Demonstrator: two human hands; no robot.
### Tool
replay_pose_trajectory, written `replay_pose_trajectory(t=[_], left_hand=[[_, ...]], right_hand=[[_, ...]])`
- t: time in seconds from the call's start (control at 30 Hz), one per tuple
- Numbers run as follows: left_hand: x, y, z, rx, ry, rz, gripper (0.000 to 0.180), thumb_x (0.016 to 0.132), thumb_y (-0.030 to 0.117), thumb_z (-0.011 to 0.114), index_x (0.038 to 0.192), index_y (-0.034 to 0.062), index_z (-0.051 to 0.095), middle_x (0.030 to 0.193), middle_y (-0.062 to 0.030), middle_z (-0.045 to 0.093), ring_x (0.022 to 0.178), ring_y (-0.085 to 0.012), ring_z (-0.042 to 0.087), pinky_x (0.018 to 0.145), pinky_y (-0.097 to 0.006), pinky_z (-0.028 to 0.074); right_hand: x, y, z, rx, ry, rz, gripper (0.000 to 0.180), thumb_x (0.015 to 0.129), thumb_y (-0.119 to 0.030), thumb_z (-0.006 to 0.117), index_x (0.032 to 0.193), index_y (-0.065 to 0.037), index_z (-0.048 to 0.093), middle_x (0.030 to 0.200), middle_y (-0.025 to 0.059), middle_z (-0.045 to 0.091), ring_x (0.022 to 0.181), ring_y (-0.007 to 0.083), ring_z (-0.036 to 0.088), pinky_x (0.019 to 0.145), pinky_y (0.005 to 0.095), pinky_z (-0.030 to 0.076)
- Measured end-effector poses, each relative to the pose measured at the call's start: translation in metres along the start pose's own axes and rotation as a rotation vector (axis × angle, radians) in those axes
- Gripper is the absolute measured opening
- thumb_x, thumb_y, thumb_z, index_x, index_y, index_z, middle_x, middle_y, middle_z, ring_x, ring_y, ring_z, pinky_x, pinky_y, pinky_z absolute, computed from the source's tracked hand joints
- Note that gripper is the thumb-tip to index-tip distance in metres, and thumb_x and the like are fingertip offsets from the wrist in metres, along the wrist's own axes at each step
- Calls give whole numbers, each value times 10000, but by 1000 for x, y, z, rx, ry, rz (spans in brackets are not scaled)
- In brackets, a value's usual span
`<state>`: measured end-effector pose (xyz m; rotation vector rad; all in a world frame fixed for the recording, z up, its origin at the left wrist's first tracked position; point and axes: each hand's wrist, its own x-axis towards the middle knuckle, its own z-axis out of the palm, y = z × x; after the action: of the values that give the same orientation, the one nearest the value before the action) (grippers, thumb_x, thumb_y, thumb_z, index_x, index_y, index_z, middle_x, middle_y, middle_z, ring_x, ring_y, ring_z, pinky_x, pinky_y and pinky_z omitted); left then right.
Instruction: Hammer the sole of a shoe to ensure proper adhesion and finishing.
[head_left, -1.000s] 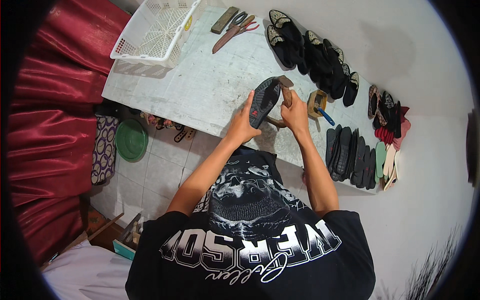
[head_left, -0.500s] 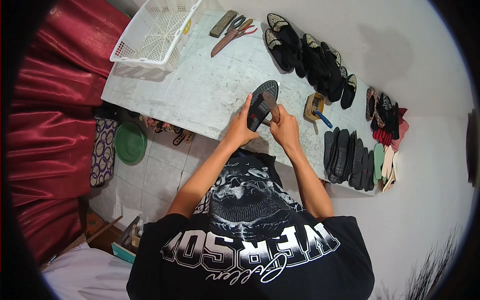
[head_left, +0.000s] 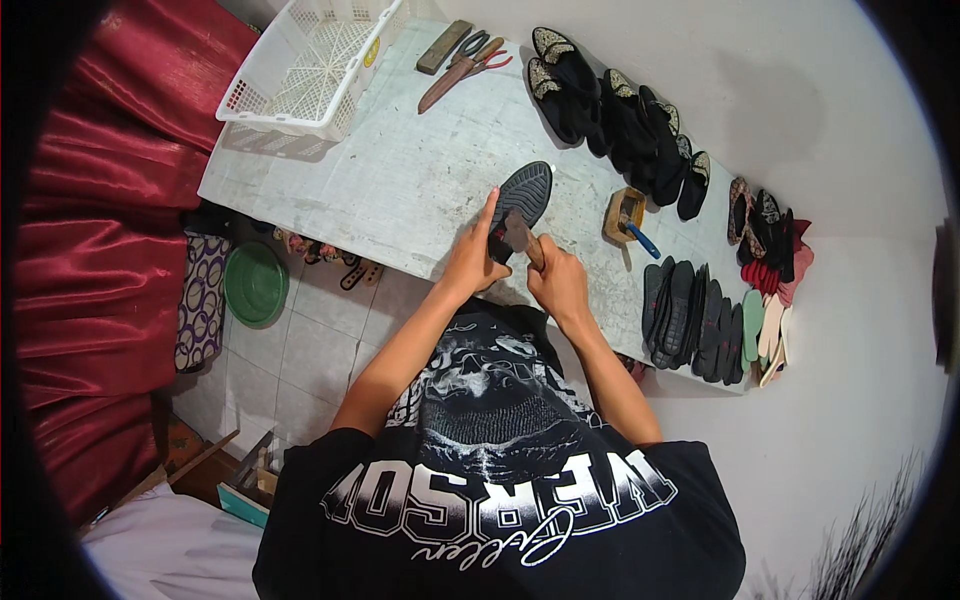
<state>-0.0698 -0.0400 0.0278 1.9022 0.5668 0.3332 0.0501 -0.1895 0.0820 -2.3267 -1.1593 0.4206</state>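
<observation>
A black shoe (head_left: 525, 192) is sole up over the near part of the table, its toe pointing away from me and to the right. My left hand (head_left: 468, 262) grips its left side, with the index finger stretched along the edge. In my right hand (head_left: 562, 288) is a hammer (head_left: 516, 230), fist closed round the wooden handle. The dark hammer head lies over the middle of the ridged sole, touching it or just above; I cannot tell which. The shoe's upper and its heel end are mostly hidden by the sole and my hands.
Right of the shoe stands a small glue container (head_left: 621, 214) with a blue-handled brush (head_left: 642, 240). Loose black soles (head_left: 683, 312) line the right edge. Finished black shoes (head_left: 620, 120) stand by the wall. A white basket (head_left: 300, 85), knife (head_left: 447, 86) and pliers (head_left: 492, 62) lie farther off.
The hammer has moved from the front of the sole toward its middle, nearer to me. My right hand has come slightly down and left. The left hand keeps its hold on the shoe.
</observation>
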Motion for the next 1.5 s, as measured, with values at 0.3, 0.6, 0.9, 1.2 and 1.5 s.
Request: replay_pose_trajectory(t=[0.3,0.6,0.9,1.2,1.5], left_hand=[[2,-5,5,56,-9,-87,1461,597,-33,937,1725,243,50,1514,-311,535,1339,-539,541,1065,-532,503],[4,13,-1,62,-74,-220,1466,616,12,954,1724,285,32,1561,-291,500,1384,-511,517,1140,-527,471],[4,12,-1,65,-60,-214,1419,632,12,892,1725,291,30,1535,-291,522,1371,-522,518,1139,-528,474],[4,6,0,33,-63,-145,1413,637,21,886,1725,280,23,1598,-301,456,1402,-530,492,1146,-534,466],[6,8,-2,54,-65,-148,1398,654,37,881,1724,277,13,1611,-294,443,1415,-532,476,1154,-536,461]], right_hand=[[-13,8,2,-23,-112,-4,277,821,-103,694,1065,-70,567,776,263,693,766,511,683,678,602,533],[-22,18,2,205,15,66,261,816,-82,674,1051,-63,564,750,268,670,771,514,676,685,599,508],[-5,33,3,239,88,59,172,822,-36,637,975,-21,558,721,288,626,741,529,651,651,557,495],[15,42,-4,317,171,46,213,817,-21,622,1026,-4,586,700,288,611,744,537,644,655,520,515],[57,37,-25,285,171,47,294,807,-29,614,1096,21,596,774,333,628,778,549,646,684,514,518]])
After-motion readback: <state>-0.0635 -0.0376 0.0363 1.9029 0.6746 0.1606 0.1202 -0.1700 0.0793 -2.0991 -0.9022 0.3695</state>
